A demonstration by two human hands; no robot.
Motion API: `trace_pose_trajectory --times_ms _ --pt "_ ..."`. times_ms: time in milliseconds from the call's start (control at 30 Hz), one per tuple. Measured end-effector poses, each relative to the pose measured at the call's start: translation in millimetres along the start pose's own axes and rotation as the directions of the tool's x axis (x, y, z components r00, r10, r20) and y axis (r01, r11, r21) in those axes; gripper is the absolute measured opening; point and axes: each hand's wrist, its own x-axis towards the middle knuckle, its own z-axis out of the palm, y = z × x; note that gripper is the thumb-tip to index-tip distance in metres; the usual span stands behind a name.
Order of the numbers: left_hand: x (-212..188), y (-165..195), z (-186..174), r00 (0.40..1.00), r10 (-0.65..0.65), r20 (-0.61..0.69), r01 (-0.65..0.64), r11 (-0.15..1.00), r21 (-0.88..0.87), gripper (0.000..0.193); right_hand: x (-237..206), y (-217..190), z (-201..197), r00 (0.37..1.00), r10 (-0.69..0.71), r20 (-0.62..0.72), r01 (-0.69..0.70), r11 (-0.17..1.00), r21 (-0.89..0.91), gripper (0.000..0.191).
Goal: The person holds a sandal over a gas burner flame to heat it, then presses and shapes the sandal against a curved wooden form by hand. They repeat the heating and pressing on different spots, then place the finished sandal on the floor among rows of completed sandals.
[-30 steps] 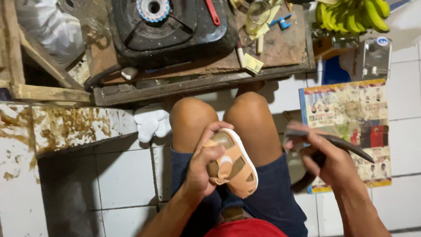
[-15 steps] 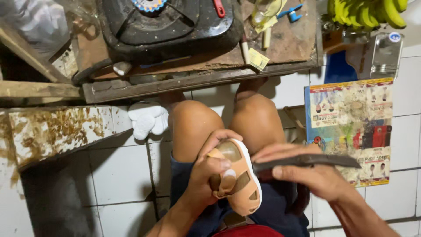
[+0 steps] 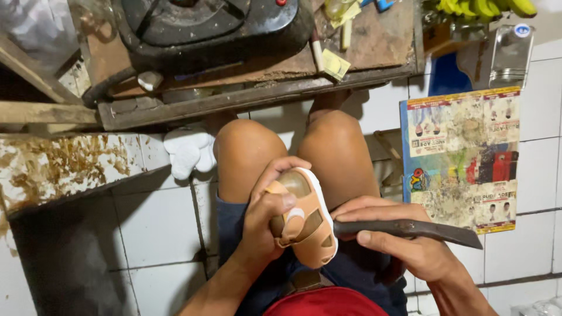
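Note:
I sit with bare knees over a white tiled floor. My left hand (image 3: 266,219) grips a small tan sandal (image 3: 308,225) with a white sole rim, held above my lap with its straps facing up. My right hand (image 3: 404,243) is closed around a long dark flat tool (image 3: 421,229) shaped like a blade. The tool lies level, its near end touching the sandal's right edge and its tip pointing right.
A low wooden bench (image 3: 252,96) ahead carries a black gas burner (image 3: 205,26) and small yellow scraps. A white cloth (image 3: 187,152) lies by my left knee. A printed cardboard sheet (image 3: 462,158) lies on the tiles at right, bananas (image 3: 480,7) beyond it.
My right hand has brought the dark tool leftward from beside my knee until it meets the sandal's edge. My left hand has kept the sandal over my lap.

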Motion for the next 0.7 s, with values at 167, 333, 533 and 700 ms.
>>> trace_pose_trajectory --times_ms 167,333,533,700 --pt "-1.6 -3.9 4.1 1.000 -0.010 -0.026 0.008 0.994 -0.108 0.056 -13.6 12.2 5.6 0.999 -0.018 -0.038 0.023 0.991 0.135 0.038" --pt "-2.7 -6.6 5.7 0.996 0.068 -0.065 -0.067 0.998 0.014 0.053 -22.7 19.9 13.8 0.993 -0.062 -0.105 0.066 0.997 0.036 0.040" --pt "-0.7 -18.6 8.8 0.983 0.115 -0.144 -0.137 0.979 -0.153 0.049 -33.8 26.5 24.3 0.977 -0.115 -0.178 0.150 0.968 0.202 0.044" --pt "4.3 -19.0 11.7 0.957 0.146 -0.252 -0.196 0.963 -0.184 0.045 -40.7 34.7 33.0 0.970 -0.058 -0.237 0.156 0.896 0.417 0.047"
